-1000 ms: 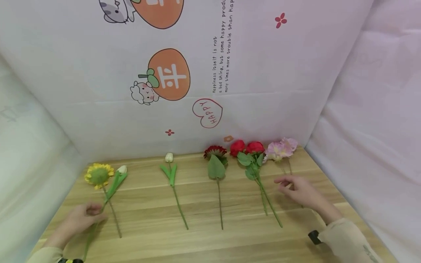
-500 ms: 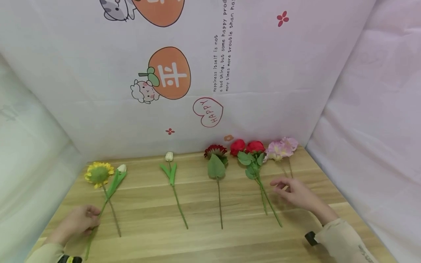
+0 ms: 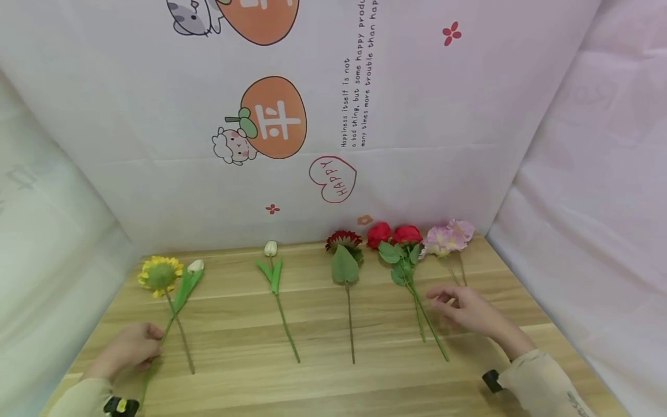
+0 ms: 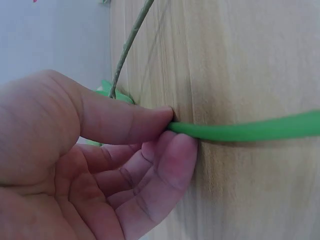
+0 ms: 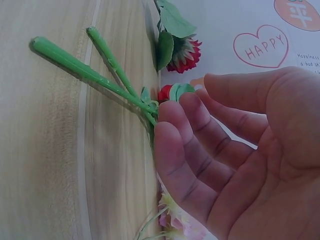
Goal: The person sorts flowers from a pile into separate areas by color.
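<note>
In the head view my left hand (image 3: 132,349) is at the front left of the table, pinching the green stem of a white tulip (image 3: 186,288). The left wrist view shows thumb and fingertips meeting on the tulip stem (image 4: 240,131) close over the wood. That tulip crosses the stem of a yellow sunflower-like bloom (image 3: 160,274). My right hand (image 3: 465,308), fingers loosely bent and holding nothing, hovers just right of two red roses (image 3: 406,234) with crossed stems. In the right wrist view the rose stems (image 5: 85,71) lie beyond the fingertips.
Another white tulip (image 3: 275,279) and a dark red flower (image 3: 345,263) with a broad leaf lie mid-table (image 3: 250,388). Pale pink flowers (image 3: 447,238) lie at the back right. A printed white cloth (image 3: 417,116) rises behind the table, with white cloth at both sides.
My left hand has closed its thumb and fingers on the tulip stem. My right hand has shifted slightly left and down toward the rose stems, still holding nothing.
</note>
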Motion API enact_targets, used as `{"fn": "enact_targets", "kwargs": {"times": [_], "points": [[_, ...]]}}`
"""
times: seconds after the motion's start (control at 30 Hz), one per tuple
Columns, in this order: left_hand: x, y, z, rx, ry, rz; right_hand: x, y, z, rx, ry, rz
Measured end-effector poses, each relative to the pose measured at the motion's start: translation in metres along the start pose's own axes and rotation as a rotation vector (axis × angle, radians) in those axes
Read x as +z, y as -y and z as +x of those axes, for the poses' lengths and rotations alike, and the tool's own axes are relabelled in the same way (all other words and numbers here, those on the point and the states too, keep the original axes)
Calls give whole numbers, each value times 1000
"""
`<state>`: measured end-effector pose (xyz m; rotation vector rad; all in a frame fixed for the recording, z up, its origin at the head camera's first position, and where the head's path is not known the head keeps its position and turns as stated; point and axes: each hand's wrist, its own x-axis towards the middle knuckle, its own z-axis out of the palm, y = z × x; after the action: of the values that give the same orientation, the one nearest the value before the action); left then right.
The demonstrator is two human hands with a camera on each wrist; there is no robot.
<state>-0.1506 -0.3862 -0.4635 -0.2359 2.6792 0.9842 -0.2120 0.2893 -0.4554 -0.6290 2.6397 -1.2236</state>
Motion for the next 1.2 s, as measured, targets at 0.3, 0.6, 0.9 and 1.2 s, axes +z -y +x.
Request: {"fn": "enact_targets", "kwargs": {"times": [0.3,0.6,0.9,1.2], "points": [[-3,-1,4,-2,12,44,-4,0,0,3,15,6],[-3,2,4,21,8,12,-7,2,0,4,34,23],[1,5,3,39,-28,-40,-6,2,0,-2,35,18],[4,-8,7,99,-132,158,-5,1,-2,-16,34,10]]}}
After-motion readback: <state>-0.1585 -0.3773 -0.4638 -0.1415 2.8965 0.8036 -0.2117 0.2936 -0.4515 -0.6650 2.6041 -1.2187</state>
